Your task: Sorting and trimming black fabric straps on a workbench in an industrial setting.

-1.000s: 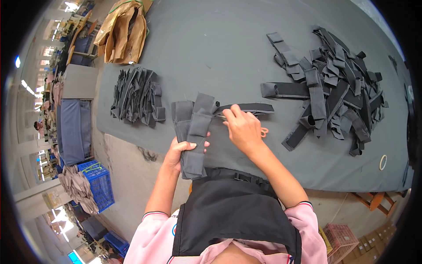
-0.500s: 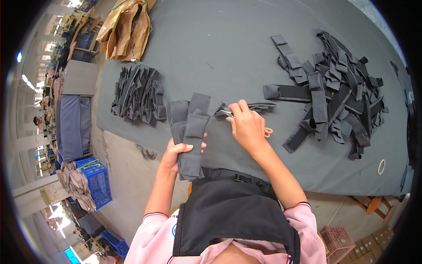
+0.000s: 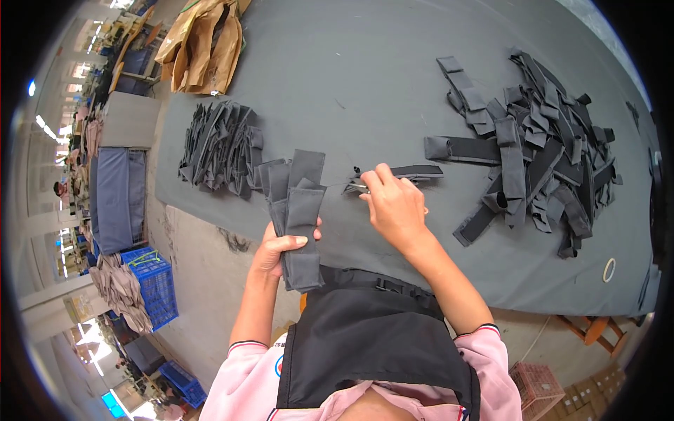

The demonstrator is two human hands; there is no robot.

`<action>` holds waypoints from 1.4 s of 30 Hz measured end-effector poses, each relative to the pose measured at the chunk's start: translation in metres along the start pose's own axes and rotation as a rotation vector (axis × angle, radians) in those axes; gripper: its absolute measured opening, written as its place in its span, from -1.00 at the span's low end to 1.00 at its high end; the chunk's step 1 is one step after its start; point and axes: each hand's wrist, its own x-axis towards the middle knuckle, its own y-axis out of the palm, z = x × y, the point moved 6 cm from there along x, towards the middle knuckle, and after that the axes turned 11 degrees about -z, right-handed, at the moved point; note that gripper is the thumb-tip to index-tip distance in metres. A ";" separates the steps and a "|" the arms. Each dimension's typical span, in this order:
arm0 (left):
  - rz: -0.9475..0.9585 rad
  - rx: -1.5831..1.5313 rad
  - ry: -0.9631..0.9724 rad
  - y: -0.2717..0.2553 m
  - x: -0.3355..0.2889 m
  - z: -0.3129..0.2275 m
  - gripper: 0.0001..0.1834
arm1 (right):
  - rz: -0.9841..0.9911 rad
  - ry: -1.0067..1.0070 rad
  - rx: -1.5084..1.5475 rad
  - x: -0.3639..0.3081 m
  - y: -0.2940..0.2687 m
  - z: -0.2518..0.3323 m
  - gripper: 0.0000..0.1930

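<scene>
My left hand (image 3: 281, 247) grips a few grey fabric strips (image 3: 303, 203), the thumb pressed over their front and the upper ends fanned out. To the right, my right hand (image 3: 397, 207) is closed around a pair of scissors (image 3: 360, 186); the blades poke out to the left of its fingers and most of the handle is hidden. A thin thread seems to run from the strips toward the scissors. Under and behind my right hand, a few more dark strips (image 3: 419, 170) lie on the grey-covered table (image 3: 351, 91), partly covered by the hand.
At left on the table stands a tight row of grey strips (image 3: 217, 151). A loose heap of strips (image 3: 544, 140) spreads over the right side, with a tape ring (image 3: 609, 270) nearer the edge. A brown paper bag (image 3: 203, 49) stands far left; a blue crate (image 3: 153, 288) is beyond the table.
The strips in my left hand have shifted slightly left and their ends lie closer together. My right hand has turned a little, and the scissors' handle is now more hidden.
</scene>
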 end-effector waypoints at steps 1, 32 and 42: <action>-0.001 0.029 0.003 0.001 0.000 0.000 -0.48 | -0.002 0.004 -0.001 0.001 0.003 0.001 -0.76; 0.466 0.457 -0.095 0.121 0.054 0.025 -0.44 | -0.352 0.889 1.108 -0.088 0.012 -0.032 -0.64; -0.181 -0.219 -0.068 -0.036 0.021 0.032 -0.43 | 0.038 0.679 0.975 -0.091 -0.013 0.005 -0.71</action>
